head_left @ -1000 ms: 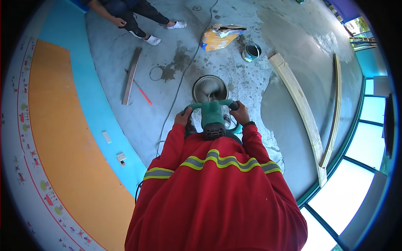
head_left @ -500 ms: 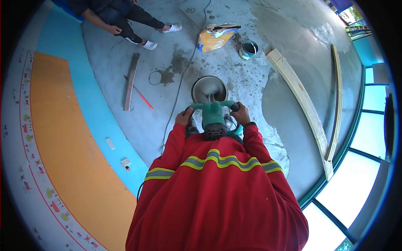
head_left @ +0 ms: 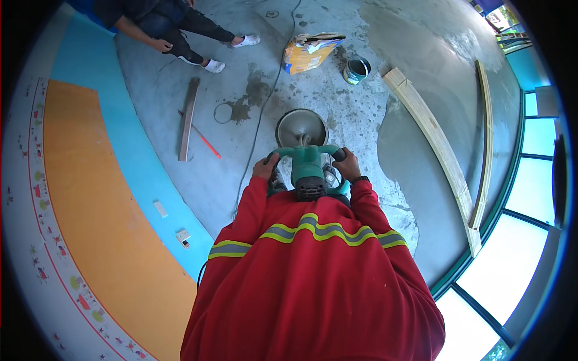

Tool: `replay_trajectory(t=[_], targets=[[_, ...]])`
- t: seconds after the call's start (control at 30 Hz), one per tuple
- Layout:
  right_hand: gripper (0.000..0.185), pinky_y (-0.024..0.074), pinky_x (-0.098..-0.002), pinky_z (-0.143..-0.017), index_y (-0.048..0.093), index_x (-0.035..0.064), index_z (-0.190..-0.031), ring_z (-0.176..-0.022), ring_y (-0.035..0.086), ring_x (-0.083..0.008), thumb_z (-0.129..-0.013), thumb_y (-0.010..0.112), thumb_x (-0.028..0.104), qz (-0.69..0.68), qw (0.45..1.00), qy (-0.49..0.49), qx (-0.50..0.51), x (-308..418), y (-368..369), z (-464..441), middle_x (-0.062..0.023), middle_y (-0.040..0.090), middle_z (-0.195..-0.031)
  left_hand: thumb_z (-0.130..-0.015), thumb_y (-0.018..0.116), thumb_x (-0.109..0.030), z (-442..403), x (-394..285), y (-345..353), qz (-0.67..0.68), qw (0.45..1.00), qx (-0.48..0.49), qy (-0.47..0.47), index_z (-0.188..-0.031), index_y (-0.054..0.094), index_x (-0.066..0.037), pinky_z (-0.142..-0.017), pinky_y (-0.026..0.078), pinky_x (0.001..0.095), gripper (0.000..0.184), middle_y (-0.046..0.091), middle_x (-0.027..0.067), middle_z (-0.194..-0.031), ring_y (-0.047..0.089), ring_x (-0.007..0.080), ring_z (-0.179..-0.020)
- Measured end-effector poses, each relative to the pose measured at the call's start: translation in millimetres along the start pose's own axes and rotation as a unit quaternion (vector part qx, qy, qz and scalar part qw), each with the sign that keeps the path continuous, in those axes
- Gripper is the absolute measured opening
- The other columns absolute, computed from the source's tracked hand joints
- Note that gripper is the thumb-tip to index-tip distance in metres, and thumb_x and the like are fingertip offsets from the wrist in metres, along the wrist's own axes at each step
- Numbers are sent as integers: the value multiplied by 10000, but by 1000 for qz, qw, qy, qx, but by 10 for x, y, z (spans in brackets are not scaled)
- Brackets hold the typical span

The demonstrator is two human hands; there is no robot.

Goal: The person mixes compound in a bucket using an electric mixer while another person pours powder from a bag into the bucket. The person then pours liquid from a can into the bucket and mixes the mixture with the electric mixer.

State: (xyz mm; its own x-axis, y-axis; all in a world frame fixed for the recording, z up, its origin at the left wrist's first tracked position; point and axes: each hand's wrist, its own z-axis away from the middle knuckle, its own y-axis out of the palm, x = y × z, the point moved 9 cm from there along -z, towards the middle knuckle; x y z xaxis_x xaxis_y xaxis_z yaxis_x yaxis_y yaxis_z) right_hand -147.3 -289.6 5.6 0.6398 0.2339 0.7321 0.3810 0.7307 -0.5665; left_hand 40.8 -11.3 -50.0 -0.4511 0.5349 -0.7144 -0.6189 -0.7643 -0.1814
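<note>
A green electric paddle mixer (head_left: 307, 165) is held in front of my body, one grip in each hand. My left hand (head_left: 264, 168) is wrapped round its left handle. On the right handle, my right hand (head_left: 347, 165) is closed, with a dark watch at the wrist. The mixer's shafts run down into a round bucket (head_left: 280, 129) of grey wet mix (head_left: 301, 123), and the paddle ends are hidden in the mix.
Another person (head_left: 174, 30) stands at the upper left. A torn bag (head_left: 307, 55) and a dark bucket (head_left: 357, 71) stand beyond the mix. Wooden planks (head_left: 430, 138) lie on the right over smooth wet screed (head_left: 415, 198). A cable (head_left: 263, 111) runs along the floor; a wooden bar (head_left: 189, 120) lies left.
My hands keep their hold on the mixer, and the surface of the grey mix has shifted in the bucket. The view has shifted very slightly.
</note>
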Motion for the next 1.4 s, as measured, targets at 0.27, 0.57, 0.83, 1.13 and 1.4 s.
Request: replay_trajectory(t=[0.27, 0.57, 0.83, 1.13, 1.4], targets=[[412, 510, -442, -760, 617, 6, -985, -843, 660, -375, -629, 676, 205, 2, 1000, 4, -4, -48, 28, -68, -224, 667, -866, -771, 651, -636, -79, -8, 5, -7, 1000, 17, -6, -820, 651, -36, -479, 463, 311, 602, 568, 43, -596, 566, 148, -493], [419, 505, -450, -773, 614, 17, -999, -869, 649, -393, -632, 675, 208, 16, 1000, -4, -6, 10, 29, -85, -228, 667, -884, -763, 629, -674, -132, 87, -27, -9, 1000, 9, -12, -798, 644, -30, -490, 468, 319, 645, 587, 53, -599, 574, 158, -495], [435, 502, -456, -781, 609, 18, -1014, -888, 644, -405, -629, 675, 211, 9, 1000, 9, 4, 50, 52, -122, -239, 665, -903, -778, 616, -671, -155, 134, -42, 4, 1000, 13, -11, -790, 642, -25, -486, 466, 325, 647, 586, 60, -590, 583, 167, -498], [443, 510, -461, -791, 614, 20, -1027, -882, 644, -411, -632, 675, 210, 29, 1000, -8, 5, 138, 74, -214, -239, 667, -908, -794, 659, -606, -140, 155, -66, 47, 998, 15, -26, -840, 609, -64, -428, 429, 314, 546, 526, 28, -585, 518, 152, -458], [428, 511, -457, -785, 615, 22, -1012, -883, 647, -402, -633, 683, 210, 21, 1000, -21, 6, 201, 62, -236, -234, 667, -902, -786, 630, -651, -125, 167, -104, 31, 999, -2, -17, -810, 638, -17, -459, 469, 329, 634, 592, 69, -589, 583, 178, -478]])
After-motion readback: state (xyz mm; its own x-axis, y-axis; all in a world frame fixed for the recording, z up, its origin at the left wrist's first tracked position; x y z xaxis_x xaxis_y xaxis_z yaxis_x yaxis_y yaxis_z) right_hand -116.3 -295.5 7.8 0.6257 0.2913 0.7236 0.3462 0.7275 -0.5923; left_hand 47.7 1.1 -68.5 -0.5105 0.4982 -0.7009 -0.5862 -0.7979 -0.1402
